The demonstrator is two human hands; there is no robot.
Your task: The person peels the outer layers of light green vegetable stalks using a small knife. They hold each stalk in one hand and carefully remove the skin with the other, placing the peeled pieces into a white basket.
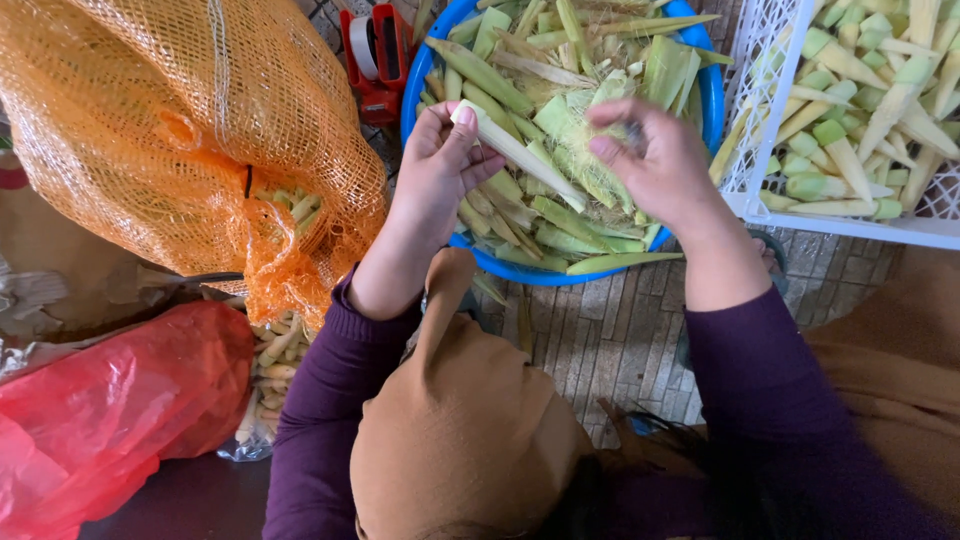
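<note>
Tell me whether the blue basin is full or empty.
Full. The blue basin is heaped to its rim with green husks, and both hands work above the pile.

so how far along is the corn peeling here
Done: the white crate holds many peeled baby corn pieces, and the blue basin is heaped with husks. In hand: the left hand holds a pale cob while the right hand pulls at husk. Left: the orange net sack looks quite full.
</note>
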